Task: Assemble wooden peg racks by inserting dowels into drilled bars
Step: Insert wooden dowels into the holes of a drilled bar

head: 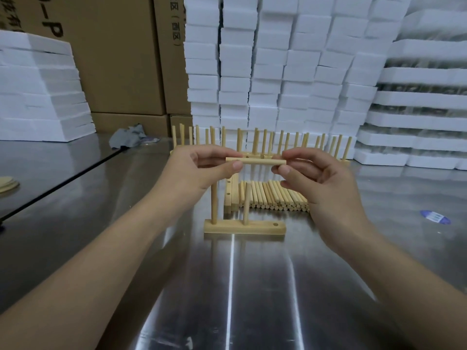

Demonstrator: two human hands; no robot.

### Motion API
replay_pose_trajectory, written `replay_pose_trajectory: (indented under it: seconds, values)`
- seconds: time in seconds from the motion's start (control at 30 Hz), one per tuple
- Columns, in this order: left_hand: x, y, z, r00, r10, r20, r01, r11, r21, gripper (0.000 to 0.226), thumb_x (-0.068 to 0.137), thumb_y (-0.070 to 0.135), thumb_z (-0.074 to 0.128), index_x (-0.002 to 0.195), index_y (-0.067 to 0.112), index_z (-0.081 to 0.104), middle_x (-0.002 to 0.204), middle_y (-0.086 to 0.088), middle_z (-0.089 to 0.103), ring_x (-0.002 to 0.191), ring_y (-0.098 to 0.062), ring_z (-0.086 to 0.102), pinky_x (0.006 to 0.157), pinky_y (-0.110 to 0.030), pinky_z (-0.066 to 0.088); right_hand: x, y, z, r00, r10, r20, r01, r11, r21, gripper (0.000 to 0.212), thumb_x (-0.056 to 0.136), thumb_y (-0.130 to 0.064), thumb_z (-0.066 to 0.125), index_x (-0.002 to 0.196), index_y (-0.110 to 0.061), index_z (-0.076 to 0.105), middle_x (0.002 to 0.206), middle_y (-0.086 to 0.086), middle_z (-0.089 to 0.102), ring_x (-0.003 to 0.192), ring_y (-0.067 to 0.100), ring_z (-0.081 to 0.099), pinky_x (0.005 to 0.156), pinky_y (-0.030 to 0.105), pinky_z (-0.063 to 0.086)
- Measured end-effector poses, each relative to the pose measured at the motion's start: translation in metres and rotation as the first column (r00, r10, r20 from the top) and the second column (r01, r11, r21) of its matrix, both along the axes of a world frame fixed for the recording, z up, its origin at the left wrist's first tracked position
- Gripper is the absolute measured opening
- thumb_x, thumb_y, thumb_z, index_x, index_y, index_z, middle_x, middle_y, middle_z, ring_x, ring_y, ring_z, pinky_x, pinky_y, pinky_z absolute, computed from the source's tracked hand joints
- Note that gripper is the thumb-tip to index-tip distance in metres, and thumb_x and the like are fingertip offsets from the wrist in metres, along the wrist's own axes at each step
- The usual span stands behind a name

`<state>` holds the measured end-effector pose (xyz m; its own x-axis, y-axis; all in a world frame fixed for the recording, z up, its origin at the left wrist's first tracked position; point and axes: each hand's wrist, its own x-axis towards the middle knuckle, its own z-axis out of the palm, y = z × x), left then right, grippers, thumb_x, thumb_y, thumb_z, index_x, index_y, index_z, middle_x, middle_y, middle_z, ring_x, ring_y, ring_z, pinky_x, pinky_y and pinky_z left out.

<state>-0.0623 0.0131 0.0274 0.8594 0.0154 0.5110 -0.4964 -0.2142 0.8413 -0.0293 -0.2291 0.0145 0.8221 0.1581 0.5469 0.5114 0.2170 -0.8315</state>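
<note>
My left hand [202, 168] and right hand [310, 173] pinch dowel [255, 161] ends, fingers curled; dowel horizontal above bar [244, 227] on desk [252, 286]. Empty hole [275, 224] lies below, nearer right hand; dowel needs turning upright.

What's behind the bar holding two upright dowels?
Loose dowels lying flat, stacked drilled bars at their left. The left hand and right hand, pinching a dowel, hide some finished racks beyond.

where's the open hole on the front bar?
Head view, centre: the hole is at the right end of the bar, right of its two standing dowels, below the right hand in frame.
</note>
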Motion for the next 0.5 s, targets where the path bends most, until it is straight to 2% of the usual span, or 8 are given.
replay_pose_trajectory:
  seconds: [0.23, 0.4, 0.5]
  values:
    - [0.0006, -0.0006, -0.0020, 0.999, -0.007, -0.033, 0.007, 1.000, 0.006, 0.026, 0.085, 0.026, 0.085, 0.111, 0.027, 0.085, 0.105, 0.000, 0.084, 0.104, -0.017, 0.079, 0.098, -0.025, 0.060, 0.0009, -0.0010, -0.0041, 0.996, -0.066, 0.059, 0.073, 0.990, -0.117, 0.019, 0.089, -0.012, 0.084, 0.105, -0.021, 0.079, 0.102, -0.001, 0.080, 0.095, 0.015, 0.075, 0.075, 0.023, 0.059]
    - [0.0004, 0.0036, -0.0004, 0.997, -0.019, -0.069, 0.023, 0.998, 0.063, 0.027, 0.097, 0.019, 0.077, 0.123, 0.026, 0.081, 0.108, 0.003, 0.083, 0.105, -0.013, 0.078, 0.096, -0.020, 0.058, 0.0028, -0.0026, -0.0060, 0.989, -0.117, 0.088, 0.131, 0.975, -0.177, 0.015, 0.088, -0.016, 0.085, 0.100, -0.021, 0.079, 0.097, -0.003, 0.079, 0.091, 0.014, 0.074, 0.076, 0.027, 0.061]
    - [-0.0004, 0.0039, -0.0004, 0.997, -0.010, -0.071, 0.013, 0.999, 0.041, 0.025, 0.095, 0.017, 0.079, 0.117, 0.027, 0.083, 0.107, 0.002, 0.084, 0.105, -0.014, 0.078, 0.093, -0.018, 0.058, 0.0031, -0.0024, -0.0072, 0.988, -0.124, 0.094, 0.139, 0.973, -0.183, 0.014, 0.087, -0.015, 0.086, 0.097, -0.023, 0.079, 0.094, -0.003, 0.079, 0.089, 0.014, 0.074, 0.076, 0.025, 0.059]
